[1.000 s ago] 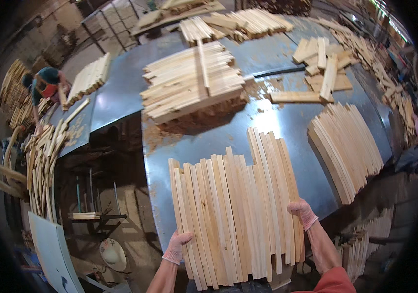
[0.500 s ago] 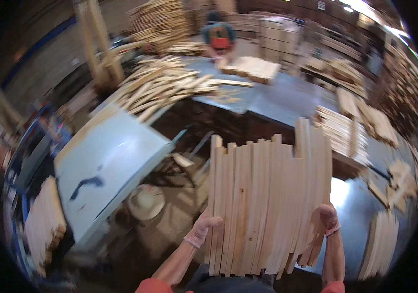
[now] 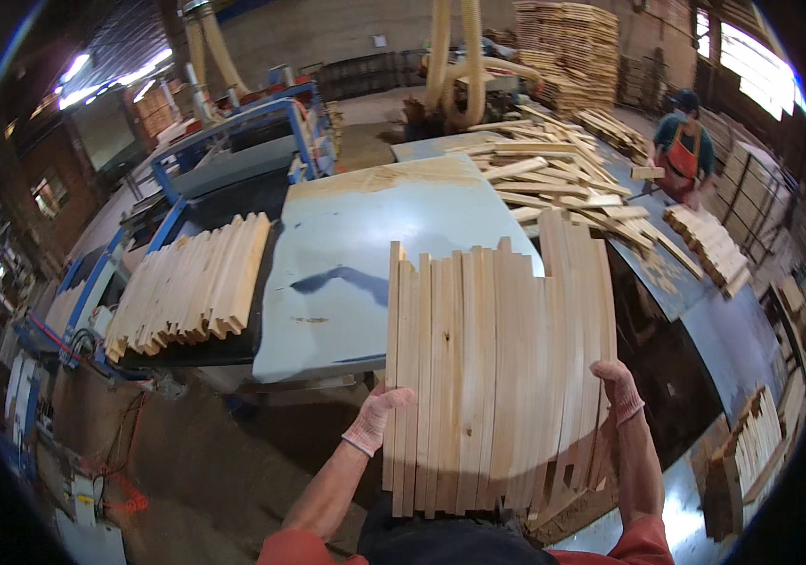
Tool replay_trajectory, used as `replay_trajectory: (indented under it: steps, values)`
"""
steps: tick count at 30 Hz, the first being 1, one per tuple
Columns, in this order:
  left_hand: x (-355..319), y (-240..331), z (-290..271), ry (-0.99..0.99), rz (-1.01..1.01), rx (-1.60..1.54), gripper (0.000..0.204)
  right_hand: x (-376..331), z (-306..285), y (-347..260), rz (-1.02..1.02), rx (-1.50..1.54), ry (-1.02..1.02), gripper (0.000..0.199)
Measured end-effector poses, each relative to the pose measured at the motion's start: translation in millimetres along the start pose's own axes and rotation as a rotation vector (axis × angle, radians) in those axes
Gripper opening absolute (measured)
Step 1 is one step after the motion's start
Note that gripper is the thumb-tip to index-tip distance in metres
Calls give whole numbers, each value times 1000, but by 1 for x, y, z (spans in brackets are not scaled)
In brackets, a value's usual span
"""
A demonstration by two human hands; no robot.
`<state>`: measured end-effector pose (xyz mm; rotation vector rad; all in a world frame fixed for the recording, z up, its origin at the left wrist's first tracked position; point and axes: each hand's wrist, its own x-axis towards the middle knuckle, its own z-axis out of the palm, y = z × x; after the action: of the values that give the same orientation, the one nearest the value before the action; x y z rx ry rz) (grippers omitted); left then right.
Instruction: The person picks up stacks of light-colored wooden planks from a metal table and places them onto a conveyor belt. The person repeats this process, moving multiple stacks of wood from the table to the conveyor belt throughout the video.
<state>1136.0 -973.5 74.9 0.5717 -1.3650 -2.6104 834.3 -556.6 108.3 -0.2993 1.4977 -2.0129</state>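
I hold a wide bundle of pale wooden slats pressed together side by side, lifted in front of my body. My left hand, in a pink glove, clamps the bundle's left edge. My right hand, also gloved, clamps its right edge. The slats point away from me, their far ends uneven. Beyond the bundle lies a grey-blue metal table with a dark smear on it.
A row of slats rests on a blue-framed machine at the left. Loose slats are heaped at the table's far right. A person in a red apron stands at the far right beside slat stacks. More slats lie at the lower right.
My view has swung left, from the table where I picked the slats to the grey-blue table and blue machine. The bundle stays gripped between both hands, carried along.
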Motion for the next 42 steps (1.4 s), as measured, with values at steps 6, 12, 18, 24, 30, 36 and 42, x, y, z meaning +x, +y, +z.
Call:
replay_trajectory:
  steps: [6, 12, 18, 24, 30, 36, 42]
  values:
    - [60, 61, -68, 245, 68, -56, 26, 171, 95, -6, 188, -34, -116, 47]
    - [148, 133, -123, 424, -47, 1, 47, 363, 137, 46, 329, -47, -105, 25]
    - [207, 199, -173, 568, -67, 170, 65, 493, 195, 76, 352, 60, -310, 18]
    - [273, 272, -228, 728, -223, 740, 83, 537, 276, 47, 284, -226, -192, 30]
    - [280, 281, -254, 656, -134, 672, 81, 541, 310, 17, 124, -1456, -146, 83]
    - [263, 299, -274, 711, -31, 740, 58, 525, 311, 28, -25, -1344, -112, 77]
    - [249, 377, -302, 1058, -327, 1549, 60, 527, 310, 41, -12, -1231, -83, 75]
